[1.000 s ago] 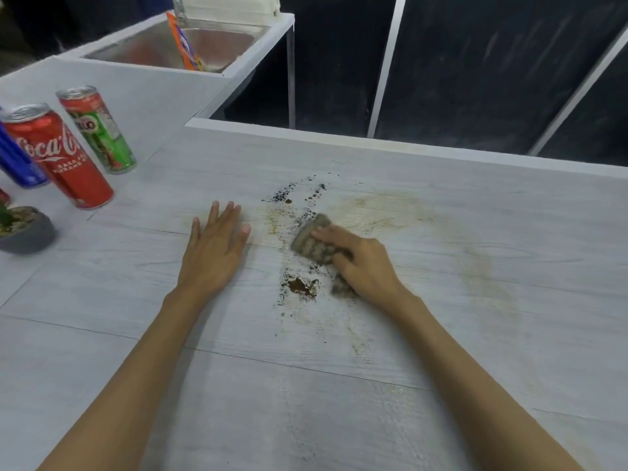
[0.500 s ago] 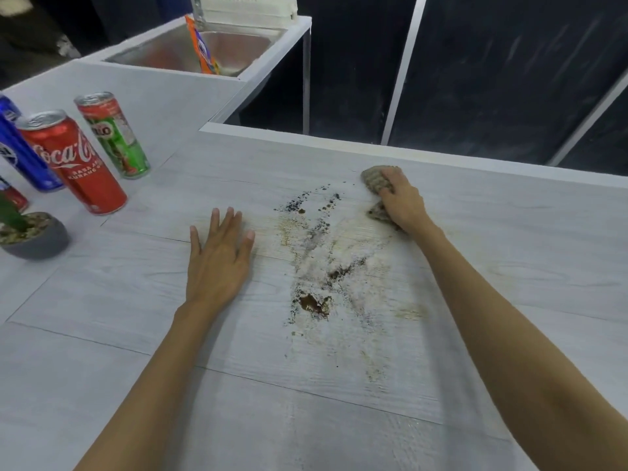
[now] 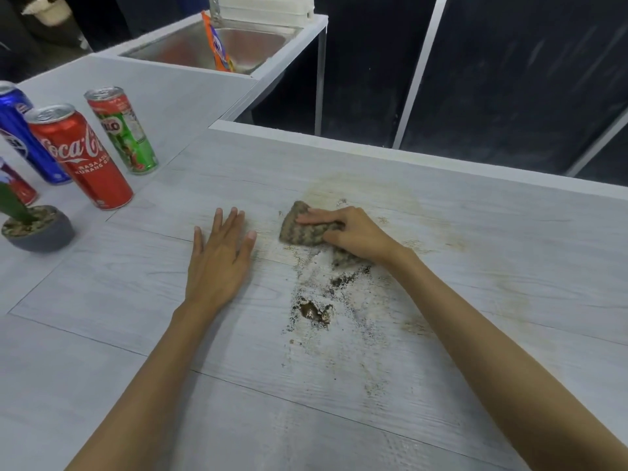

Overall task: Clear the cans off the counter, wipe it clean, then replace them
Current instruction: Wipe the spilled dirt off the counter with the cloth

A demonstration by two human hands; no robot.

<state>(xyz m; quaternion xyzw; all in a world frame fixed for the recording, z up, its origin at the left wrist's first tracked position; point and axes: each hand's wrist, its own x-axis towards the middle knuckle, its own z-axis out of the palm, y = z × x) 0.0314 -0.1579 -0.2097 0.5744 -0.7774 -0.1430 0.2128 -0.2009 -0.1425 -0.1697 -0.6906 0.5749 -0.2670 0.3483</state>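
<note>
At eleven o'clock we see the sink (image 3: 185, 42) holding an orange pouch (image 3: 217, 45); the cans (image 3: 81, 158) stand at nine beside a small potted plant (image 3: 40, 234). On the stained counter (image 3: 492, 253) our left hand (image 3: 217, 263) lies flat, fingers spread, while our right hand (image 3: 356, 236) grips the cloth (image 3: 300, 229) at centre.

Cans (image 3: 85, 158) left on counter (image 3: 339, 402), cloth (image 3: 302, 229) centre, pouch (image 3: 217, 45) seemingly in sink (image 3: 183, 42)

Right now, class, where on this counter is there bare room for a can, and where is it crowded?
Free: the stretch between the Milo can and the sink; the near counter left of the left hand, nearer than the plant pot. Crowded: around the Coca-Cola can.
</note>
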